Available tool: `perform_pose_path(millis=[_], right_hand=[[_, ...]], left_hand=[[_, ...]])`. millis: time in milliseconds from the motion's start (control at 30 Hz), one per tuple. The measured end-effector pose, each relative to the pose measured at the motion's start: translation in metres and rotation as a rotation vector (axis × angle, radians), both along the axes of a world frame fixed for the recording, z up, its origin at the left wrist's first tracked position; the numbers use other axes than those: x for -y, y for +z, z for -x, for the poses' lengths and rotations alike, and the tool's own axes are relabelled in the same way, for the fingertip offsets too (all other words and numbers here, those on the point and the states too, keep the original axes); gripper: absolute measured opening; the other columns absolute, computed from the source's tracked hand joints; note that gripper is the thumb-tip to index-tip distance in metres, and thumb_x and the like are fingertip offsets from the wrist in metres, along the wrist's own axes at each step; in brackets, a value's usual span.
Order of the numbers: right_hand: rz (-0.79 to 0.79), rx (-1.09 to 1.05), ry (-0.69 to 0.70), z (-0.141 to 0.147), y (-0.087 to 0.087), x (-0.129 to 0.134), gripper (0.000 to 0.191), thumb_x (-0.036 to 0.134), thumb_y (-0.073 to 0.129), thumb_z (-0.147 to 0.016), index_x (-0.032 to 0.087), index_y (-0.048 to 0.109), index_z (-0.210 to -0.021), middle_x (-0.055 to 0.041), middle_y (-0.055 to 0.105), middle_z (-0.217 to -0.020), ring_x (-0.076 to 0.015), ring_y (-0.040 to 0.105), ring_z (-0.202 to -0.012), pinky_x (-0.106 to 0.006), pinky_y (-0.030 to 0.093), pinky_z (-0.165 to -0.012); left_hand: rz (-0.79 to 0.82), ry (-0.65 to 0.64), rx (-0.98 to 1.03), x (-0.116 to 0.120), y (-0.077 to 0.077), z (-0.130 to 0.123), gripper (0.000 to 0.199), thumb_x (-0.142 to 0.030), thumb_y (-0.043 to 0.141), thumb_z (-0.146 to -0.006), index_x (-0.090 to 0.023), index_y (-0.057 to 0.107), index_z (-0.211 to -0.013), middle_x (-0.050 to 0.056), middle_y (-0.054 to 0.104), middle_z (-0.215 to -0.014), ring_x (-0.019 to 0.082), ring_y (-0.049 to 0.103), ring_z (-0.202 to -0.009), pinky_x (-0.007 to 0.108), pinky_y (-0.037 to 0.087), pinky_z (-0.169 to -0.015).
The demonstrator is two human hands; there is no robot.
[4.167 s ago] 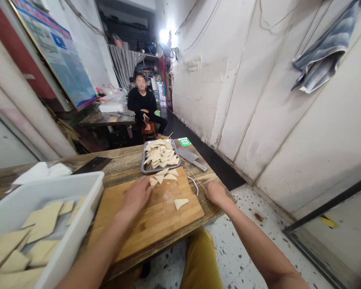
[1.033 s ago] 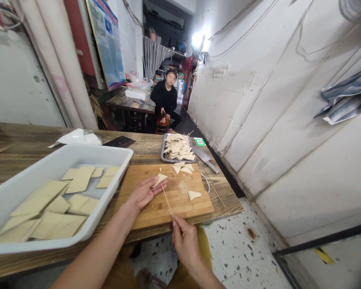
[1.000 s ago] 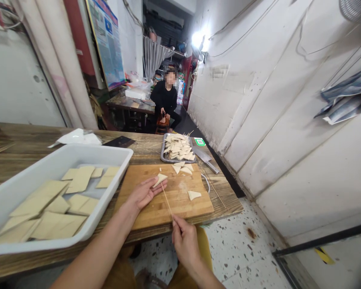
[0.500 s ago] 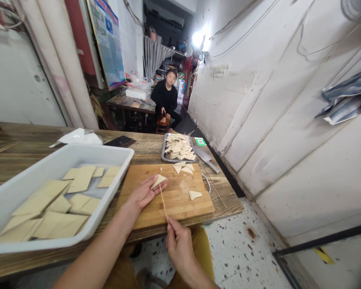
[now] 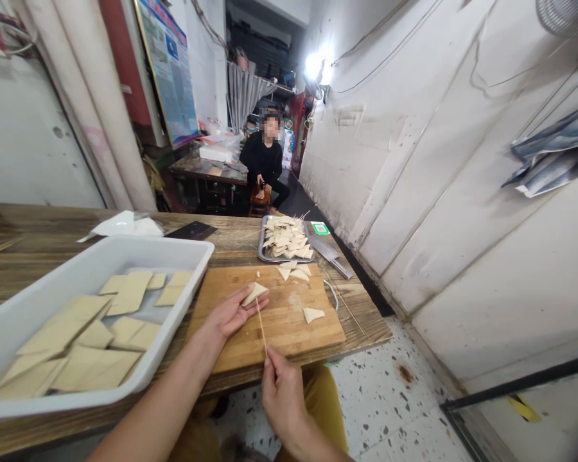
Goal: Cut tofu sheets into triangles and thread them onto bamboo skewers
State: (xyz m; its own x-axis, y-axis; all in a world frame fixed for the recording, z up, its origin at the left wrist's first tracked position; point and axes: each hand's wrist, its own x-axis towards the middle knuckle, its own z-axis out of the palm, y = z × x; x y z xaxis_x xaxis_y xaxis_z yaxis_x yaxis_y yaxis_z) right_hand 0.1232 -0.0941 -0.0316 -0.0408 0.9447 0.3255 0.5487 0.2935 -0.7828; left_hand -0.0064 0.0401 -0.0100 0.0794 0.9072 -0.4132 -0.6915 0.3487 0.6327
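While the left hand [image 5: 227, 316] holds a triangle [image 5: 255, 294] over the board [image 5: 293, 340], the skewer [image 5: 261, 327] meets its near side.
Left hand half open, palm up; right hand [image 5: 285, 393] pinches the skewer's end by the board's near edge.

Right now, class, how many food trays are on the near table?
2: the white tray at the left, and the metal tray just beyond the board.

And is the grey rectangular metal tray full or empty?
Full: flat, pale, triangular pieces lie heaped in the grey metal tray, above its rim.
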Motion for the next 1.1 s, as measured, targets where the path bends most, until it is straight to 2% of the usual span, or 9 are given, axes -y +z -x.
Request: perform_pose_path(millis=[133, 333, 533, 633, 767, 800, 900, 1100], right_hand=[[-0.021, 0.049, 0.005, 0.004, 0.002, -0.006, 0.033, 0.017, 0.034, -0.087, 0.013, 0.066, -0.096, -0.0071, 0.066, -0.067, -0.0166, 0.059, -0.054, -0.022, 0.045, -0.054], [-0.067, 0.046, -0.020, 0.007, 0.007, -0.024, 0.032, 0.014, 0.036, -0.085, 0.014, 0.065, -0.100, -0.0090, 0.069, -0.078, -0.0186, 0.065, -0.070, -0.024, 0.048, -0.066], [-0.102, 0.042, -0.041, 0.002, 0.010, -0.041, 0.032, 0.014, 0.036, -0.085, 0.013, 0.066, -0.097, -0.0094, 0.070, -0.079, -0.0187, 0.066, -0.071, -0.025, 0.049, -0.066], [-0.114, 0.005, -0.045, -0.011, 0.007, -0.041, 0.032, 0.016, 0.036, -0.086, 0.012, 0.066, -0.096, -0.0097, 0.070, -0.078, -0.0185, 0.065, -0.070, -0.025, 0.049, -0.065], [-0.110, -0.087, -0.109, -0.034, 0.001, -0.031, 0.030, 0.019, 0.038, -0.087, 0.013, 0.066, -0.097, -0.0087, 0.070, -0.080, -0.0171, 0.065, -0.069, -0.023, 0.049, -0.065], [-0.108, -0.111, -0.125, -0.039, 0.000, -0.028, 0.029, 0.020, 0.039, -0.087, 0.014, 0.066, -0.097, -0.0086, 0.070, -0.081, -0.0170, 0.065, -0.070, -0.023, 0.049, -0.065], [-0.090, -0.158, -0.168, -0.052, -0.002, -0.017, 0.029, 0.023, 0.039, -0.088, 0.015, 0.066, -0.097, -0.0080, 0.070, -0.082, -0.0168, 0.065, -0.070, -0.022, 0.050, -0.064], [-0.067, -0.171, -0.238, -0.070, 0.001, -0.004, 0.028, 0.025, 0.041, -0.089, 0.015, 0.066, -0.097, -0.0094, 0.072, -0.084, -0.0178, 0.067, -0.069, -0.022, 0.050, -0.063]], left_hand=[[0.008, -0.024, -0.012, 0.001, 0.002, 0.001, 0.010, -0.008, 0.049, -0.083, -0.009, 0.058, -0.079, 0.012, 0.068, -0.081, 0.020, 0.067, -0.077, 0.040, 0.056, -0.078], [0.007, -0.066, -0.027, 0.001, 0.001, 0.000, 0.009, -0.009, 0.050, -0.082, -0.008, 0.059, -0.081, 0.014, 0.068, -0.084, 0.021, 0.067, -0.079, 0.039, 0.055, -0.078], [-0.022, -0.090, -0.127, 0.005, 0.003, -0.007, 0.008, -0.008, 0.053, -0.079, -0.008, 0.061, -0.079, 0.013, 0.069, -0.082, 0.019, 0.067, -0.075, 0.034, 0.055, -0.078], [-0.096, -0.137, -0.355, -0.002, 0.003, -0.008, 0.013, -0.018, 0.055, -0.080, -0.009, 0.063, -0.081, 0.015, 0.069, -0.087, 0.020, 0.066, -0.078, 0.033, 0.052, -0.076], [-0.377, -0.018, -1.118, -0.033, 0.008, -0.013, 0.021, -0.032, 0.057, -0.077, -0.016, 0.066, -0.087, 0.013, 0.069, -0.092, 0.024, 0.063, -0.088, 0.034, 0.045, -0.081], [-0.437, -0.022, -1.236, -0.043, 0.010, -0.017, 0.020, -0.032, 0.060, -0.074, -0.017, 0.067, -0.086, 0.012, 0.069, -0.095, 0.026, 0.062, -0.093, 0.034, 0.043, -0.084], [-0.508, -0.089, -1.343, -0.069, 0.012, -0.034, 0.020, -0.029, 0.069, -0.062, -0.020, 0.067, -0.080, 0.012, 0.067, -0.101, 0.030, 0.055, -0.105, 0.033, 0.037, -0.089], [-0.495, -0.140, -1.500, -0.092, 0.004, -0.056, 0.031, -0.025, 0.076, -0.050, -0.019, 0.060, -0.076, 0.016, 0.067, -0.093, 0.034, 0.054, -0.102, 0.034, 0.036, -0.084]])
